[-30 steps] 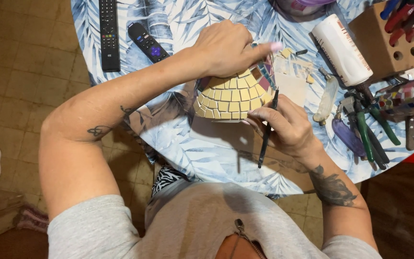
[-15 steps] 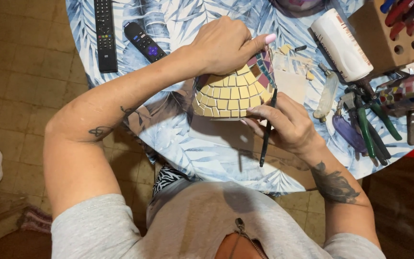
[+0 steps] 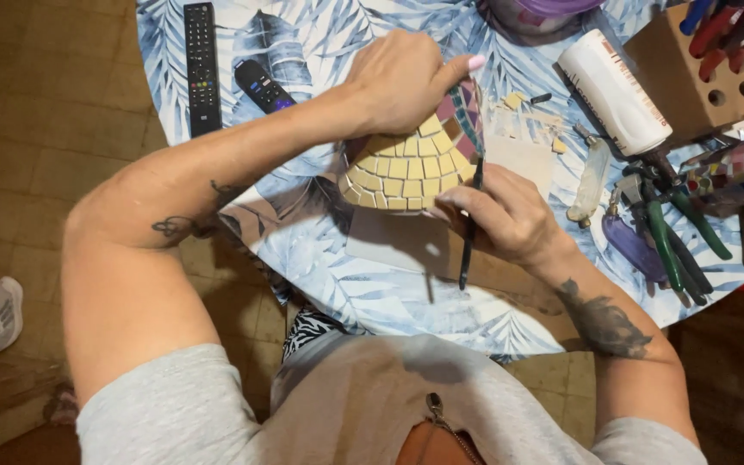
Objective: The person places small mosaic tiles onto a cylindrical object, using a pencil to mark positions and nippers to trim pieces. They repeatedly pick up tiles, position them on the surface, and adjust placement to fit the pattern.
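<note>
I see my left hand [image 3: 402, 82] closed over the top of the domed piece tiled in pale yellow squares [image 3: 406, 170], near the counter's [image 3: 320, 250] middle. My right hand [image 3: 505, 215] pinches a thin dark brush [image 3: 468, 237] just right of it, its long axis toward the counter's far edge.

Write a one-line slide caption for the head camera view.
Left hand steadies a yellow-tiled mosaic piece on a leaf-print tablecloth while the right hand works a thin dark tool against it.
</note>
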